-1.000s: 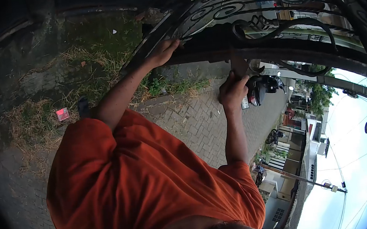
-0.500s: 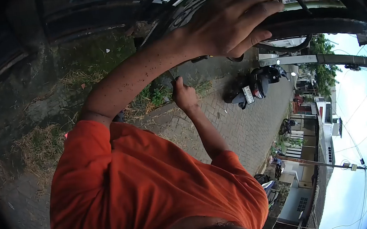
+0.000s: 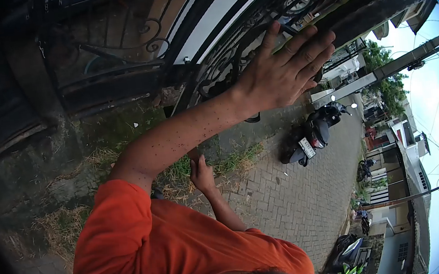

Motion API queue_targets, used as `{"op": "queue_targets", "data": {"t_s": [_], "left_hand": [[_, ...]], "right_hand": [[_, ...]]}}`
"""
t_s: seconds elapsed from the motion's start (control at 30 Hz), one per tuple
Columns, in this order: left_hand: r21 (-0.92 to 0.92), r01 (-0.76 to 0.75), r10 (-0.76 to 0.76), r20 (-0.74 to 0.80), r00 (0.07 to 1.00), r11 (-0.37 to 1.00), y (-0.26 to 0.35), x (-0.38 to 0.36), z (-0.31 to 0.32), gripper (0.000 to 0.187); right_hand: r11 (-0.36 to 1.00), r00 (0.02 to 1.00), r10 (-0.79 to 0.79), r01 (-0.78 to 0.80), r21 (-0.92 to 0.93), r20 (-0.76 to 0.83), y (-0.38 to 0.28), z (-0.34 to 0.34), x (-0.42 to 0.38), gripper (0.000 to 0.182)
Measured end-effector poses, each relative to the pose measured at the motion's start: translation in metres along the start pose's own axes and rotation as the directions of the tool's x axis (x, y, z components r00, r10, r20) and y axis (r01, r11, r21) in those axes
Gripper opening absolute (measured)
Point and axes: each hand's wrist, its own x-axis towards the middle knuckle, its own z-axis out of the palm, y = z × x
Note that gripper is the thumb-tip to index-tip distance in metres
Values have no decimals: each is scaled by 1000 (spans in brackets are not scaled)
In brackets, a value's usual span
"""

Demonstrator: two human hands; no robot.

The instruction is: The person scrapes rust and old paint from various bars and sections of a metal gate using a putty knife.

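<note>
My left hand is stretched out in front of the black iron gate. Its fingers are spread and it holds nothing; whether the palm touches the bars cannot be made out. Dark specks dot the forearm. Lower down, beneath that forearm, my right hand is closed on a thin blade-like tool, mostly hidden by the arm. Grass grows along the pavement edge close to this hand.
The view is tilted sideways. A parked motorbike stands on the paved lane. Dry cut grass lies on the ground at left. A utility pole and houses line the lane.
My left hand has come away from its curled hold at the gate bars and now spreads its fingers. My right hand has shifted left and down in view. The whole view has turned slightly.
</note>
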Motion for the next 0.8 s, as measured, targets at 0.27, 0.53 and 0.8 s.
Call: {"op": "queue_targets", "data": {"t_s": [0.27,0.53,0.8], "left_hand": [[45,-12,10,49,999,999,-5,-143,8,73],[13,-50,50,9,999,999,-2,53,-11,90],[203,-187,222,-168,960,961,-12,236,-28,79]], "right_hand": [[1000,975,2,2,-16,222,33,24,-33,31],[997,950,-61,41,72,307,30,24,-24,25],[995,969,-83,66,77,232,49,14,-13,23]]}}
